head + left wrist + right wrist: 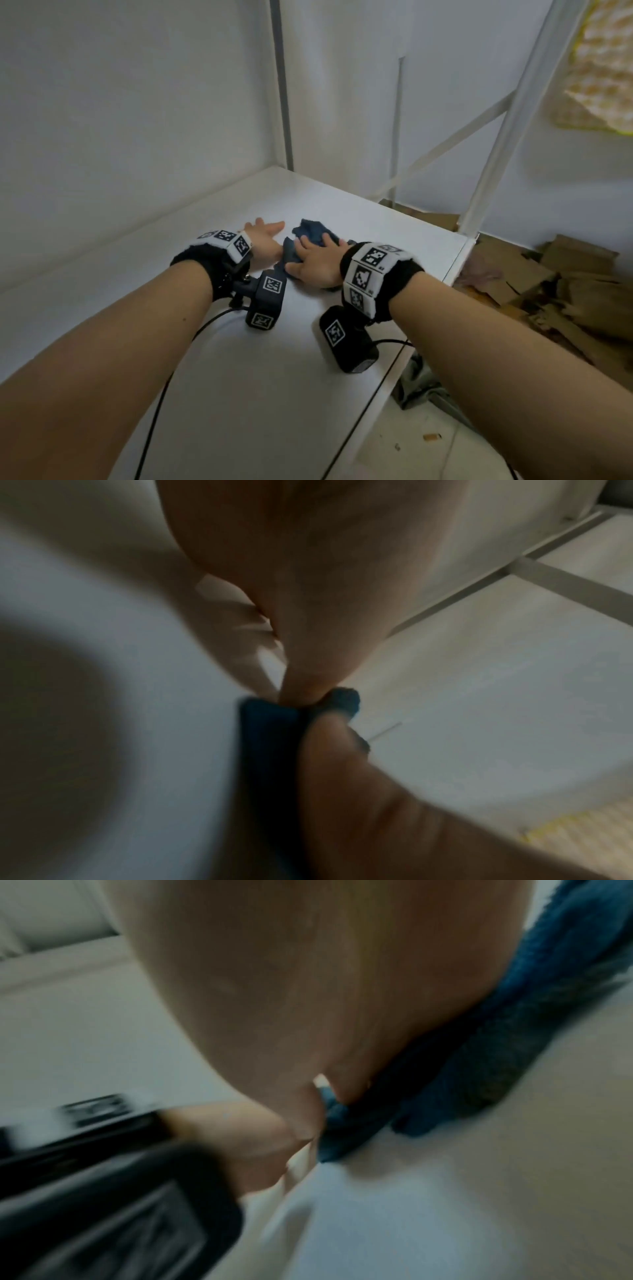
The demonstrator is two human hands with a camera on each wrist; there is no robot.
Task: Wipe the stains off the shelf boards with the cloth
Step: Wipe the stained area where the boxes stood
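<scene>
While both arms reach out over the white shelf board (239,342), the dark blue cloth (310,230) lies bunched up on it, near the middle of the head view. The right hand (317,262) lies flat on top of the cloth with its fingers spread out, pressing it down onto the board. The left hand (263,240) sits just beside it at 9 o'clock, touching the cloth's near corner. Its fingers point straight out toward 1 o'clock in the head view, and in the blurry left wrist view one finger (308,685) seems to press down on the cloth's edge (270,723) — I cannot tell if it pinches it. Both wrists wear black bands with black-and-white square tags (371,257). At 3 o'clock, past the board's edge, flat brown cardboard (565,294) lies in a pile on the floor. White metal posts (282,85) stand up at the back — part of the shelf frame.
</scene>
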